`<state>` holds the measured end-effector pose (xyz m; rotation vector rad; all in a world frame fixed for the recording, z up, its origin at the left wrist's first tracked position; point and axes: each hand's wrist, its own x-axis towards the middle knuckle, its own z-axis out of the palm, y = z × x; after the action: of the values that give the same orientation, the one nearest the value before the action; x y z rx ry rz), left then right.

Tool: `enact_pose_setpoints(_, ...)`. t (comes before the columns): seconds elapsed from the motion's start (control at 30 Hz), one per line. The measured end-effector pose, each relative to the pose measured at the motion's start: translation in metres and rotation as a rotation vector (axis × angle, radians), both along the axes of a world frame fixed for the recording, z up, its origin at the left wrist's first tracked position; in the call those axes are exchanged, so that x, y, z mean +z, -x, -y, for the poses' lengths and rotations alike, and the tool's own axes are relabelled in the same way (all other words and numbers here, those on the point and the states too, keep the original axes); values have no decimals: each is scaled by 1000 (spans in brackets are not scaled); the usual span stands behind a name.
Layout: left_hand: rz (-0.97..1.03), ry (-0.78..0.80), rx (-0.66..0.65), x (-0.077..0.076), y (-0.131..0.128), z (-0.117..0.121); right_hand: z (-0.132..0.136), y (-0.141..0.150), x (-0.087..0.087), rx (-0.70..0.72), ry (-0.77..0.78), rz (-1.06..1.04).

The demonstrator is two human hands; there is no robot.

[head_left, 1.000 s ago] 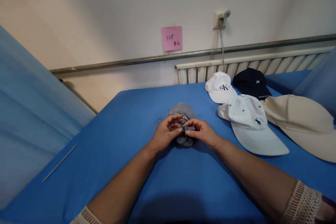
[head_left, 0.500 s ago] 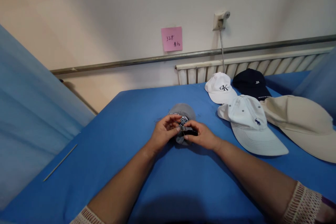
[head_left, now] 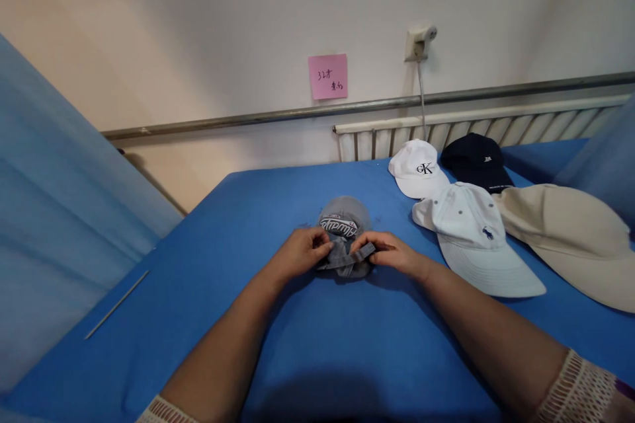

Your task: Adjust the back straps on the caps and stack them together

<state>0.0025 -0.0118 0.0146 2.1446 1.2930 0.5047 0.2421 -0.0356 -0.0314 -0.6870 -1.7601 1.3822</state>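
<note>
A grey cap (head_left: 343, 221) with a white embroidered logo lies on the blue table (head_left: 317, 344) just in front of me. My left hand (head_left: 300, 254) pinches the cap's near edge at its left side. My right hand (head_left: 391, 252) pinches the grey back strap (head_left: 360, 255) on the right side. Both hands have their fingers closed on the fabric, with the strap stretched between them.
Several caps lie at the right: a white one with black letters (head_left: 417, 167), a navy one (head_left: 475, 160), a pale one with a small blue logo (head_left: 479, 236) and a beige one (head_left: 570, 238). A radiator (head_left: 471, 127), a wall socket (head_left: 418, 41) and a pink note (head_left: 328, 76) are behind. A thin rod (head_left: 116, 304) lies left.
My hands have lowered and spread slightly apart, pulling the strap flat along the cap's near edge. The logo on the cap, hidden by my fingers before, now shows.
</note>
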Motion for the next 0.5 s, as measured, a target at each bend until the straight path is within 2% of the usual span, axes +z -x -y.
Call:
enact_pose_setpoints(0.07, -104, 20, -60, 4, 5, 1, 1, -3, 2, 114, 85, 49)
enact_pose_setpoints(0.13, -130, 44, -115, 6, 8, 2, 2, -1, 1, 110, 168, 169)
enact_pose_setpoints(0.2, -129, 51, -167, 6, 10, 2, 4, 4, -2, 58, 171, 324)
enact_pose_setpoints(0.37, -258, -37, -195, 2, 10, 4, 10, 13, -4, -94, -173, 590)
enact_pose_setpoints(0.5, -377, -111, -247, 3, 5, 6, 14, 15, 0, -84, -280, 671)
